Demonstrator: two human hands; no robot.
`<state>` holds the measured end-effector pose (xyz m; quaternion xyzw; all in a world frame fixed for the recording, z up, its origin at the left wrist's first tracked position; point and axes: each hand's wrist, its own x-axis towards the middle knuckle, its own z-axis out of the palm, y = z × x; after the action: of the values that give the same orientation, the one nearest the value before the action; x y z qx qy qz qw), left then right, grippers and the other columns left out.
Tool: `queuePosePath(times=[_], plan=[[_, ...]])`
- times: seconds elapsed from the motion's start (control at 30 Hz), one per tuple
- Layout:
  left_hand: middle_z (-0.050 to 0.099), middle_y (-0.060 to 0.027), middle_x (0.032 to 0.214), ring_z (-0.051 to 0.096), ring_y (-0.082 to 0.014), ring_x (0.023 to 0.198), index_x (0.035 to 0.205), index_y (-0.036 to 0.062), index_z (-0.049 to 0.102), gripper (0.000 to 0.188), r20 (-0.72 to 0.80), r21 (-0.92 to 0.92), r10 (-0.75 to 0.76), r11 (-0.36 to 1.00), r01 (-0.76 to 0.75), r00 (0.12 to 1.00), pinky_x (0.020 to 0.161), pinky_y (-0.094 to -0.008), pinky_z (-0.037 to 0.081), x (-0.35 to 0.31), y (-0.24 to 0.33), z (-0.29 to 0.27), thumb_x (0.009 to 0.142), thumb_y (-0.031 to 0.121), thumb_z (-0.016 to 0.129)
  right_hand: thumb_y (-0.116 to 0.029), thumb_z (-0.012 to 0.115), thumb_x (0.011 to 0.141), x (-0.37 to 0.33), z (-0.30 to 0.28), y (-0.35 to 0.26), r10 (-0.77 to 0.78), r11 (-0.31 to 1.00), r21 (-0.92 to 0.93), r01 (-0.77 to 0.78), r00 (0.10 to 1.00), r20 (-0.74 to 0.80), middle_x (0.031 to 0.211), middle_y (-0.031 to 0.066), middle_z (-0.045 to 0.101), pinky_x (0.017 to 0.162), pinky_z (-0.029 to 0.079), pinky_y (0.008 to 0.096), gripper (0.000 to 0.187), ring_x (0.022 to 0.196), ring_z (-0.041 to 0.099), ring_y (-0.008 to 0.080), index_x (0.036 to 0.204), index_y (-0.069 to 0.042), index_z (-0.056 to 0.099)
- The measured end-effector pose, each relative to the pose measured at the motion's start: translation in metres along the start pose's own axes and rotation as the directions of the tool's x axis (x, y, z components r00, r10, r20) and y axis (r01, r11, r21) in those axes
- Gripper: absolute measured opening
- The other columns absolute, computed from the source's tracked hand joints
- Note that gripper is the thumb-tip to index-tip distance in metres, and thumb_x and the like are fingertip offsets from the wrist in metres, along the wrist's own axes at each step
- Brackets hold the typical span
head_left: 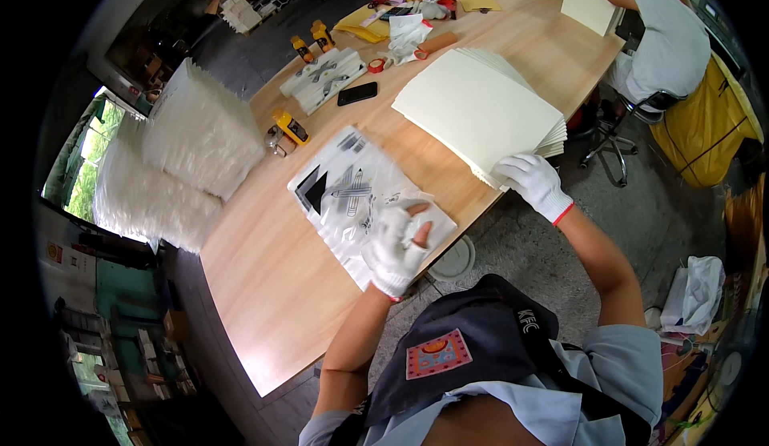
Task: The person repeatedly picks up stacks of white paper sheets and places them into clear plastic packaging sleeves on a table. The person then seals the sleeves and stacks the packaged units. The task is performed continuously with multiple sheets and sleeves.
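Note:
My left hand (395, 243), in a white glove with bare fingertips, is over a pile of clear plastic bags (336, 194) printed with a dark pencil drawing. It is slightly blurred; the bare thumb and finger stand apart, with nothing seen between them. My right hand (535, 183), gloved in white with a red cuff, is closed on the near corner of the cream paper sheets (481, 110). These lie in a fanned stack to the right of the bags. How many sheets the fingers grip is hidden.
Beyond the bags lie a phone (357, 94), a yellow bottle (290, 126) and more printed bags (324, 79). Large wrapped bundles (200, 126) stand left of the wooden table (264, 286). A person (665, 42) sits at the far right. A white bucket (453, 260) is below the near edge.

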<state>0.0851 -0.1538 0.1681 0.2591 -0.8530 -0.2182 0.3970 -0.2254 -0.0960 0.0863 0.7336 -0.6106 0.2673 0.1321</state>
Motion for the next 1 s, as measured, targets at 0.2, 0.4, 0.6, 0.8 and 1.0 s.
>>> queuePosePath(times=[0.2, 0.4, 0.6, 0.8, 1.0], plan=[[0.055, -0.0143, 0.126, 0.057, -0.0196, 0.105, 0.133, 0.0023, 0.042, 0.051, 0.634, -0.633, -0.356, 0.270, 0.725, 0.686, 0.090, -0.0339, 0.046, -0.008, -0.022, 0.092, 0.095, 0.035, 0.050, -0.016, 0.064, 0.073, 0.028, -0.029, -0.009, -0.263, 0.963, -0.099, 0.251, 0.955, -0.139, 0.097, 0.0002, 0.065, 0.073, 0.048, 0.0328, 0.023, 0.087, 0.060, 0.0191, 0.096, -0.013, 0.064], [0.060, -0.0092, 0.100, 0.057, -0.0192, 0.095, 0.116, -0.0027, 0.053, 0.037, 0.546, -0.676, -0.653, 0.025, 0.736, 0.524, 0.082, -0.0309, 0.048, -0.021, -0.069, 0.108, 0.087, 0.021, 0.055, -0.035, 0.067, 0.080, 0.013, -0.073, -0.119, -0.194, 0.890, 0.447, 0.091, 0.963, 0.189, 0.102, 0.0062, 0.062, 0.085, 0.047, 0.0384, 0.028, 0.095, 0.059, 0.0258, 0.095, -0.012, 0.064], [0.062, -0.0077, 0.094, 0.059, -0.0164, 0.082, 0.110, -0.0016, 0.057, 0.029, 0.650, -0.302, -0.553, 0.441, 0.845, 0.521, 0.075, -0.0291, 0.049, 0.003, -0.040, 0.012, 0.085, 0.013, 0.056, -0.016, 0.059, 0.089, -0.045, -0.039, -0.030, 0.611, 0.096, 0.798, -0.594, 0.668, 0.424, 0.115, 0.0111, 0.060, 0.090, 0.046, 0.0332, 0.026, 0.103, 0.059, 0.0203, 0.109, 0.000, 0.060], [0.046, -0.0214, 0.125, 0.045, -0.0279, 0.115, 0.131, -0.0006, 0.041, 0.069, 0.482, 0.204, -0.421, 0.907, 0.369, 0.768, 0.092, -0.0376, 0.041, -0.042, -0.016, 0.075, 0.078, 0.037, 0.065, -0.035, 0.063, 0.086, -0.016, -0.012, -0.099, 0.350, -0.165, 0.878, -0.449, 0.806, 0.478, 0.125, 0.0145, 0.054, 0.103, 0.033, 0.0321, 0.056, 0.121, 0.045, 0.0195, 0.123, 0.005, 0.052], [0.012, -0.0231, 0.151, 0.008, -0.0457, 0.139, 0.138, 0.0038, 0.032, 0.086, 0.531, 0.048, -0.294, 0.947, 0.318, 0.795, 0.111, -0.0524, 0.017, -0.040, 0.026, 0.073, 0.070, 0.032, 0.075, -0.024, 0.058, 0.090, -0.022, -0.010, -0.112, 0.679, 0.360, 0.675, -0.644, 0.677, 0.284, 0.080, 0.0090, 0.064, 0.067, 0.046, 0.0291, 0.026, 0.072, 0.058, 0.0129, 0.099, 0.000, 0.064]])
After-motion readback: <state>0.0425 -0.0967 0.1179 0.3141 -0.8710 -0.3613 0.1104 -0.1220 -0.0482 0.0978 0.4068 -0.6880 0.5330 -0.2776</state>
